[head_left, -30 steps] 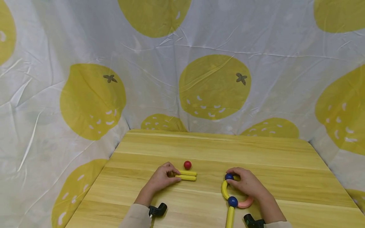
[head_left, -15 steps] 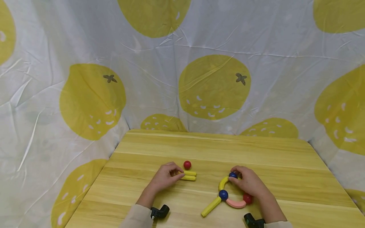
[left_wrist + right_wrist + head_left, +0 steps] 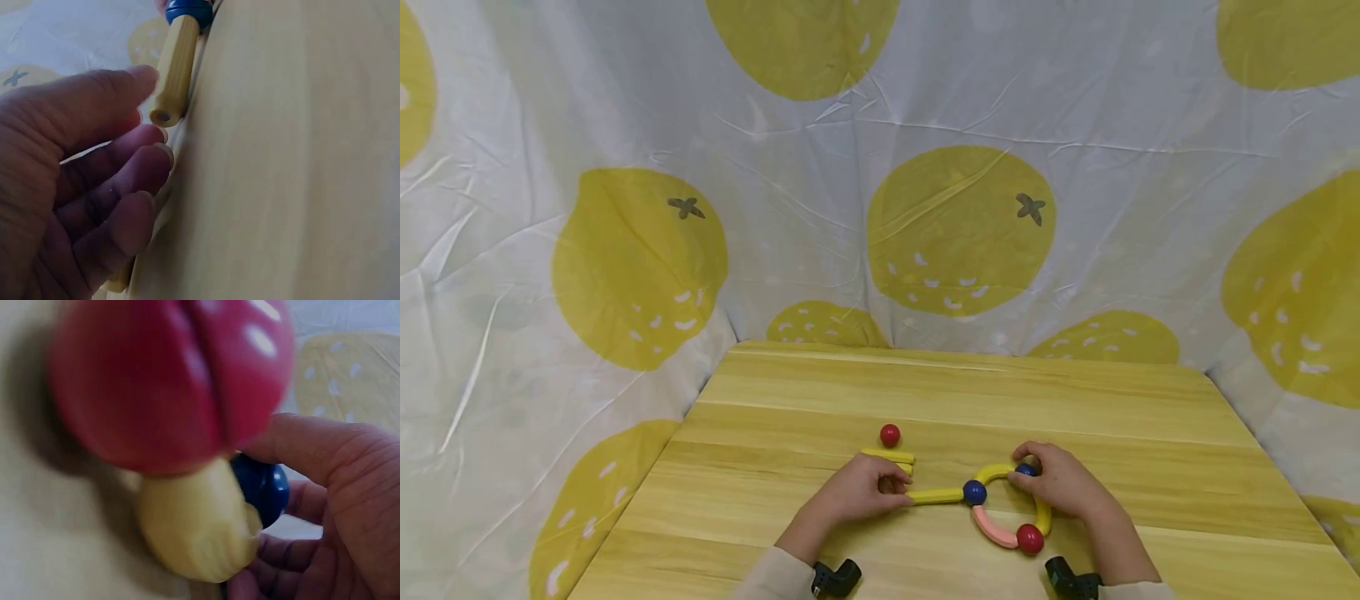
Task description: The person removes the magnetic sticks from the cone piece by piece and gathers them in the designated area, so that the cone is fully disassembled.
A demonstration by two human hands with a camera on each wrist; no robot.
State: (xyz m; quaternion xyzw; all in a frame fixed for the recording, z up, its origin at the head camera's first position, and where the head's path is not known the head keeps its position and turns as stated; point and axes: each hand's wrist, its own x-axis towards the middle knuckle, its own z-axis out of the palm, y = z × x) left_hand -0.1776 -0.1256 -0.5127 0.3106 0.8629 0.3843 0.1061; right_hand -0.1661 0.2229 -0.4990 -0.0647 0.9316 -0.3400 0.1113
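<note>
My right hand (image 3: 1058, 483) pinches a blue ball (image 3: 1027, 472) on a ring of curved rods and balls. The ring has yellow curved rods (image 3: 996, 471), a pink curved rod (image 3: 994, 528), a red ball (image 3: 1030, 538) at the front and another blue ball (image 3: 974, 492) at its left. From that left ball a straight yellow rod (image 3: 937, 497) sticks out. At its free end is my left hand (image 3: 867, 493), fingers loosely bent, thumb (image 3: 142, 78) right beside the rod. In the right wrist view, the red ball (image 3: 169, 381) looms before a yellow curved rod (image 3: 197, 519).
Two loose straight yellow rods (image 3: 889, 456) lie behind my left hand, one partly hidden by it. A loose red ball (image 3: 890, 435) rests just beyond them. The wooden table (image 3: 1120, 408) ends at a lemon-print cloth (image 3: 805, 208). Black devices (image 3: 837, 578) sit at both wrists.
The ring has turned clockwise under my right hand, its straight rod swinging from the front to point left. My left hand has moved from the loose rods toward that rod's end.
</note>
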